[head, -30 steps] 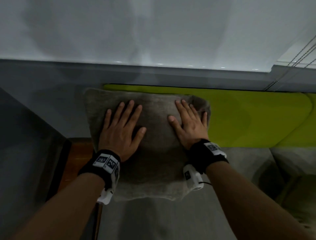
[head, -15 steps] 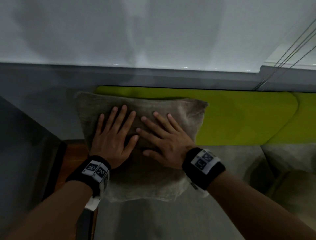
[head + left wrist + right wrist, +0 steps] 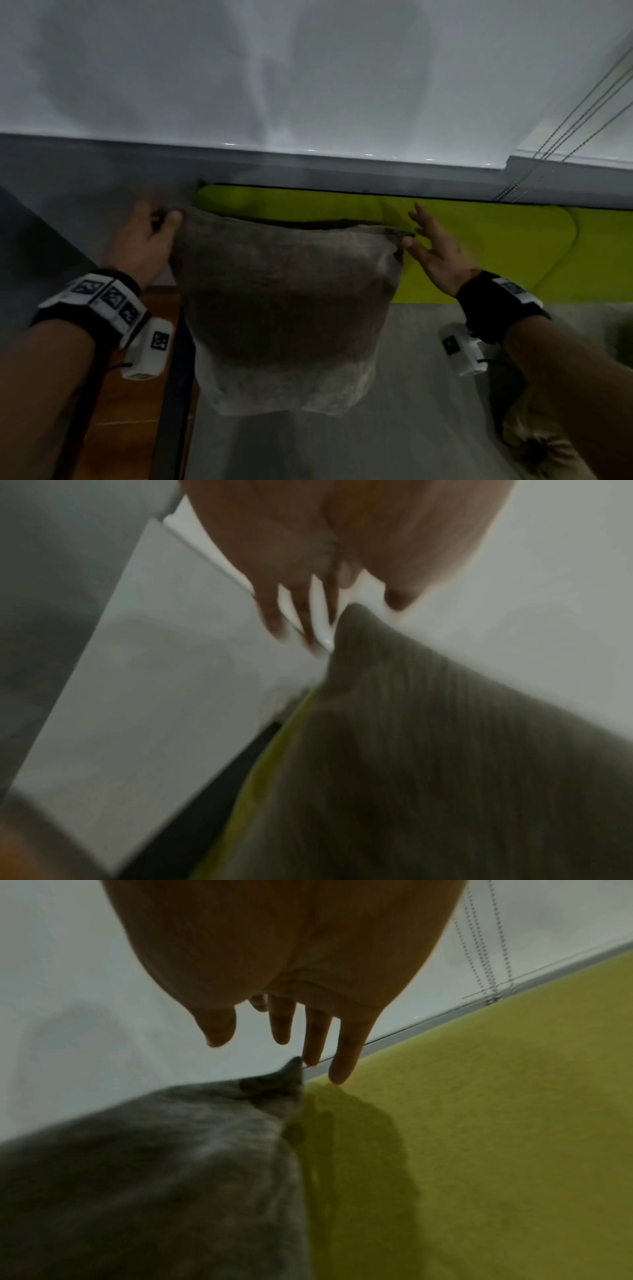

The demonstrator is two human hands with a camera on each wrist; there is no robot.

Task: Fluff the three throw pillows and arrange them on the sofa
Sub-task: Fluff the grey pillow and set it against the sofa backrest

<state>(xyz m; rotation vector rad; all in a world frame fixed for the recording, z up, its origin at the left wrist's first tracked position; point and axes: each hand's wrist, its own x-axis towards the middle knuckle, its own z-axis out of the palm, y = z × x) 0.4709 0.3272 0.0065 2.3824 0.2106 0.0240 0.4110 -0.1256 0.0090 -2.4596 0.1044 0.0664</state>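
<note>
A grey-brown throw pillow (image 3: 284,301) stands upright on the grey sofa seat (image 3: 418,394), leaning on the lime-green back cushion (image 3: 496,246) at the sofa's left end. My left hand (image 3: 154,226) is at the pillow's top left corner, thumb in front and fingers straight; in the left wrist view the left hand (image 3: 325,569) hovers at the corner of the pillow (image 3: 445,750) without pinching it. My right hand (image 3: 426,240) sits beside the top right corner with fingers spread. The right wrist view shows the right hand (image 3: 281,1020) just above the corner tip of the pillow (image 3: 154,1164).
A second patterned pillow (image 3: 537,442) lies on the seat at the lower right. The sofa's dark left edge (image 3: 171,394) borders wooden floor (image 3: 133,394). A white wall (image 3: 308,68) rises behind the sofa, and blind cords (image 3: 565,130) hang at the right.
Both hands have left the pillow's front face, where they pressed flat, and moved apart to its two top corners. The pillow now looks plumper and more upright.
</note>
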